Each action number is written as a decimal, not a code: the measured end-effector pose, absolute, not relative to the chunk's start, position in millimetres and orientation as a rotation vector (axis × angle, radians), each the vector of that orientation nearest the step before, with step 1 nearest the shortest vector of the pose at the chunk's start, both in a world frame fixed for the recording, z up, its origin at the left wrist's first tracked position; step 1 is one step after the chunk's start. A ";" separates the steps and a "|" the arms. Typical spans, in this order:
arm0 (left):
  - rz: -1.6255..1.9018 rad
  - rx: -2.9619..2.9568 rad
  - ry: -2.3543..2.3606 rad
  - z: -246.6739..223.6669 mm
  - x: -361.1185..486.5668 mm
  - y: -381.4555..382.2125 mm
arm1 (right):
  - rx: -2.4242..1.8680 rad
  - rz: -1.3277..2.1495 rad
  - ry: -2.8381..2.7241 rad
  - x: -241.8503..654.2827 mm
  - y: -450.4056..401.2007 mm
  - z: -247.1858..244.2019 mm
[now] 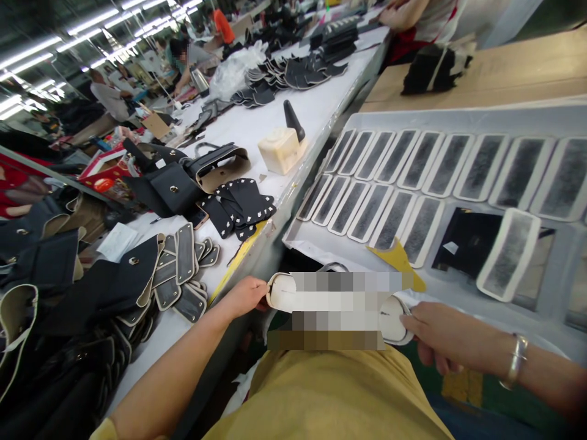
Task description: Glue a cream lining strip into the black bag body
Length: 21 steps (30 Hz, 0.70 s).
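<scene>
Between my hands, close to my body, is a pale strip-like piece [281, 293] with rounded ends; its middle is hidden by blurred blocks. My left hand [247, 296] pinches its left end. At the right end, my right hand [443, 333] grips the edge with thumb and fingers, a silver bracelet on that wrist. Beyond them, a grey tray [312, 247] bears two rows of dark panels with pale borders. One loose panel [509, 255] lies tilted over a black piece [465, 238]. A yellow piece [401, 260] rests at the tray's near edge.
On the white table [312, 116] are a cream block [279, 150], a black cone-shaped object [293, 121] and black bags [169, 188]. Black straps [184, 250] pile up at the left. A black bundle [433, 68] sits on cardboard [518, 70]. Several people are in the background.
</scene>
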State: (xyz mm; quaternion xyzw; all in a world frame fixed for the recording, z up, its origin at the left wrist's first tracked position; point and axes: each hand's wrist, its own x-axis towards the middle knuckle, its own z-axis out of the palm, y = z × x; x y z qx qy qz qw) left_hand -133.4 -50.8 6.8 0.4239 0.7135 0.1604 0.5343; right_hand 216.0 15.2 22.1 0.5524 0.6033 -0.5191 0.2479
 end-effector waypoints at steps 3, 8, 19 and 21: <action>0.380 0.988 1.668 8.3 -133.6 -49.5 | 1.484 -1.429 1.636 217.3 16.5 20.4; 0.433 0.978 1.647 6.0 -131.7 -54.9 | 1.455 -1.417 1.643 218.8 17.3 18.5; 0.475 1.138 1.886 -11.2 -124.5 -63.8 | 1.405 -1.399 1.690 219.6 19.4 16.8; 0.472 1.179 1.916 -11.0 -122.4 -64.4 | 1.395 -1.378 1.697 219.4 19.4 15.9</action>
